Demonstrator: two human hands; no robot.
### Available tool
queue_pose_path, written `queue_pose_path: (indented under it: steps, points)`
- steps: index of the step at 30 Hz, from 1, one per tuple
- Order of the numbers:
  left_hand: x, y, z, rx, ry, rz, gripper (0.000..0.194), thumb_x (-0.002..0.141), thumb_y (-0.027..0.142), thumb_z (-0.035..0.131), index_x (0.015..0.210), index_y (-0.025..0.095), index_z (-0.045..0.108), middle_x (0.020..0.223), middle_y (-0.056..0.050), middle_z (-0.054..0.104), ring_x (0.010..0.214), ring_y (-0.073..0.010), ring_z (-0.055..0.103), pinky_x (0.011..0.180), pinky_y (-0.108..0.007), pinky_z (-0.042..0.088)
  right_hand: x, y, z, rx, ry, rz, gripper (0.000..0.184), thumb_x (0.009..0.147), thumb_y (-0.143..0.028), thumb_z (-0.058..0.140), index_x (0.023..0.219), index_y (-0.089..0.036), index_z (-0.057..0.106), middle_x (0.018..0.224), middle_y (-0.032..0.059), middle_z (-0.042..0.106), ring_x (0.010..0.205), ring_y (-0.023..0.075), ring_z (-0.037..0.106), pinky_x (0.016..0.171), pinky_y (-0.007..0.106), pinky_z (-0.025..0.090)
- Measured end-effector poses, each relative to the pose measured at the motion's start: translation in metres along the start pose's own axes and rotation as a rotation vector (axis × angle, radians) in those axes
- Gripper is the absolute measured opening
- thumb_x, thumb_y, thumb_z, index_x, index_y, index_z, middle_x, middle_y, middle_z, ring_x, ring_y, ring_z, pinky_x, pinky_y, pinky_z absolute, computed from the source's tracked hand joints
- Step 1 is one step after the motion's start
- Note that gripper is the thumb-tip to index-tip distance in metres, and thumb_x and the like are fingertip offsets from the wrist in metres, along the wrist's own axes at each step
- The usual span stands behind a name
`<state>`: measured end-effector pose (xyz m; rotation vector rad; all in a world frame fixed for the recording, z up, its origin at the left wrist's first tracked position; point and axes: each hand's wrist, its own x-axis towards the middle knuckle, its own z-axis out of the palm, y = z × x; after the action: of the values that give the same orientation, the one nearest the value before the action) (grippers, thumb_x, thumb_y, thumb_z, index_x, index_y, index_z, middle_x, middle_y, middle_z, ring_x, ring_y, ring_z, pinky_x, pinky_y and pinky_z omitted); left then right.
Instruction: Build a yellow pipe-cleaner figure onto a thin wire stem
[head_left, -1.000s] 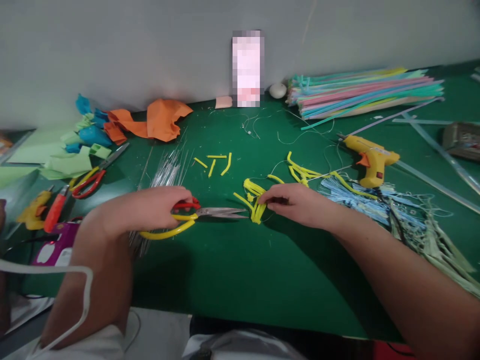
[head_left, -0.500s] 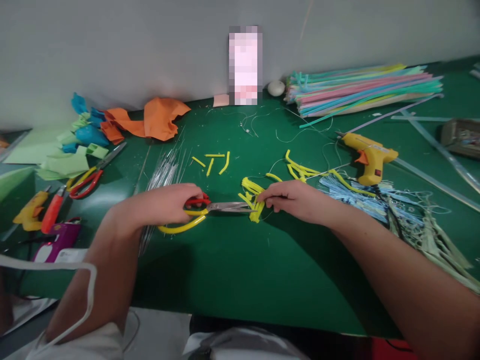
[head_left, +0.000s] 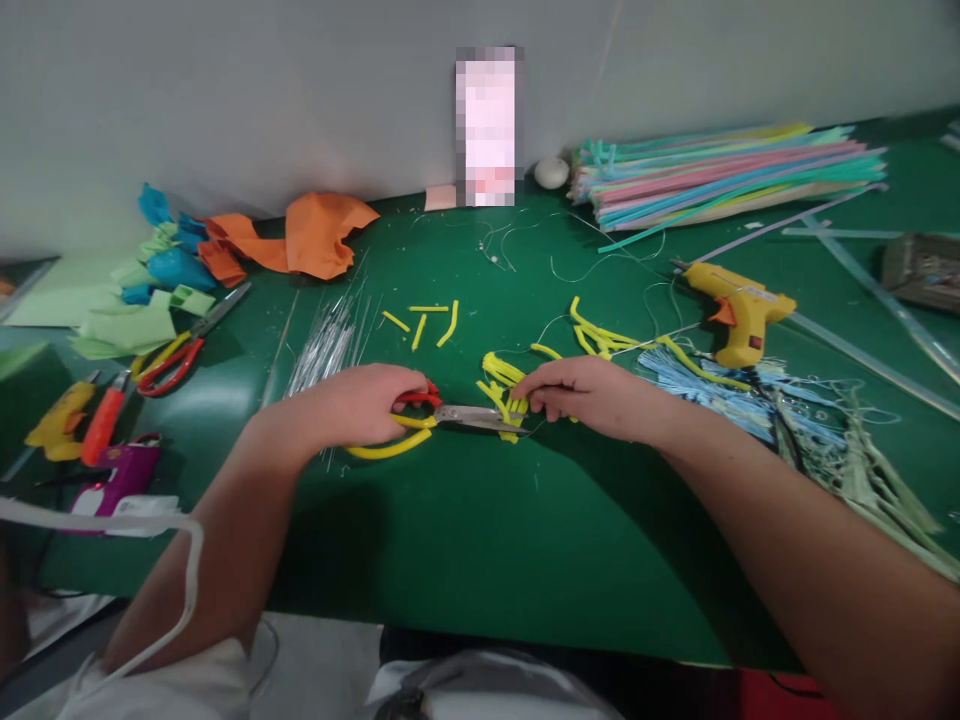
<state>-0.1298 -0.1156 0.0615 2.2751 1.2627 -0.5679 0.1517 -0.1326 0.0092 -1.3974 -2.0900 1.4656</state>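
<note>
My left hand point(head_left: 375, 403) is closed round the red and yellow handles of a pair of scissors point(head_left: 469, 417). The blades point right and reach in among short yellow pipe cleaners point(head_left: 501, 368). Those pieces are pinched in the fingers of my right hand point(head_left: 574, 392), which partly hides them. Beyond my hands, several cut yellow pieces point(head_left: 418, 330) lie on the green table point(head_left: 450, 560). Longer bent yellow stems point(head_left: 600, 335) rest just past my right hand.
A yellow glue gun point(head_left: 742, 310) lies at right beside blue tassels point(head_left: 720, 385). Pipe cleaners point(head_left: 727, 180) are bundled at the back, near a phone point(head_left: 489, 125). Left are thin wires point(head_left: 326, 340), orange paper point(head_left: 319, 240), other scissors point(head_left: 174, 362) and a purple device point(head_left: 120, 480).
The scissors in my left hand have moved right, their blades further into the yellow pieces and closer together. My right hand stays almost in place.
</note>
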Motion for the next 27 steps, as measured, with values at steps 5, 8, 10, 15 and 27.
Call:
queue_pose_path:
  steps: [5, 8, 10, 15, 27]
  points:
    - [0.001, 0.005, 0.001, 0.110, 0.031, -0.006, 0.035, 0.079, 0.029, 0.055, 0.112, 0.025, 0.064, 0.113, -0.005, 0.067, 0.097, -0.0241, 0.063, 0.073, -0.031, 0.045, 0.000, 0.001, 0.000, -0.028, 0.003, -0.024, 0.033, 0.088, -0.019, 0.045, 0.104, -0.025, 0.073, 0.094, 0.0030, 0.074, 0.069, 0.0127, 0.067, 0.062, 0.024, 0.054]
    - [-0.001, 0.006, 0.002, 0.200, 0.022, -0.014, 0.034, 0.081, 0.029, 0.053, 0.113, 0.025, 0.064, 0.111, -0.005, 0.067, 0.096, -0.0247, 0.064, 0.070, -0.031, 0.043, 0.001, 0.002, 0.000, -0.034, 0.006, -0.022, 0.034, 0.088, -0.017, 0.044, 0.105, -0.023, 0.073, 0.093, 0.0033, 0.074, 0.069, 0.0125, 0.067, 0.062, 0.024, 0.054]
    - [-0.003, 0.005, 0.005, 0.255, 0.033, -0.009, 0.031, 0.084, 0.030, 0.050, 0.111, 0.024, 0.064, 0.108, -0.006, 0.067, 0.094, -0.0244, 0.064, 0.067, -0.031, 0.042, 0.001, 0.002, 0.001, -0.031, 0.002, -0.018, 0.034, 0.088, -0.016, 0.044, 0.106, -0.022, 0.073, 0.093, 0.0037, 0.073, 0.069, 0.0121, 0.067, 0.063, 0.023, 0.054]
    - [-0.004, -0.003, 0.017, 0.363, 0.095, 0.079, 0.028, 0.089, 0.031, 0.045, 0.106, 0.020, 0.064, 0.100, -0.008, 0.067, 0.090, -0.0240, 0.064, 0.066, -0.031, 0.041, 0.000, -0.001, 0.001, -0.064, 0.013, -0.016, 0.034, 0.087, -0.016, 0.045, 0.105, -0.023, 0.073, 0.094, 0.0042, 0.073, 0.069, 0.0122, 0.067, 0.062, 0.023, 0.054]
    - [-0.001, 0.003, 0.015, 0.392, 0.050, 0.118, 0.026, 0.091, 0.031, 0.045, 0.094, 0.017, 0.067, 0.088, -0.008, 0.069, 0.075, -0.0208, 0.063, 0.060, -0.030, 0.037, 0.001, -0.004, 0.002, -0.088, -0.008, 0.016, 0.034, 0.088, -0.015, 0.045, 0.107, -0.021, 0.072, 0.098, 0.0051, 0.072, 0.069, 0.0117, 0.065, 0.065, 0.023, 0.051]
